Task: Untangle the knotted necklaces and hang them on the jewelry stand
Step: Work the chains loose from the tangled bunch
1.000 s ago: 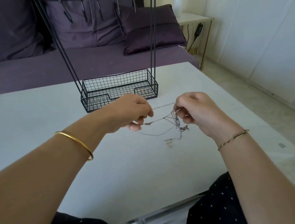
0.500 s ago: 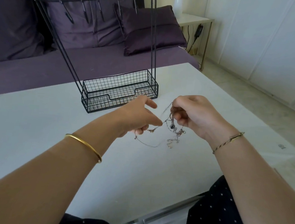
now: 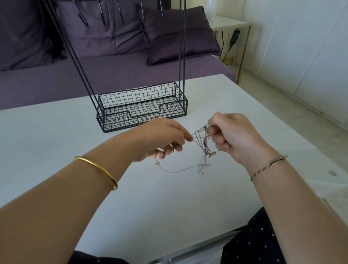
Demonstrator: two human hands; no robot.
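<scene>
Necklaces: a tangle of thin silver chains, held just above the table between the two hands, in front of the stand and a little to its right. The knot's long axis runs top to bottom in the view, from the right hand down to loose ends with small clasps that hang at the tabletop. Several taut strands fan sideways from the knot to a single point at the left hand. One fine strand sags in a shallow curve from under the left hand across to the loose ends. Left hand: thumb and forefinger pinch the fanned strands, lower fingers curled round a chain end. Right hand: fingers curled, pinching the knot at top and bottom. Gold bangle on the left forearm, twisted bracelet on the right wrist. Stand: black wire, mesh basket base, tall uprights, top bar with hooks. Table white and matte. Behind it a purple sofa with cushions; pale floor and white wall panels to the right.
</scene>
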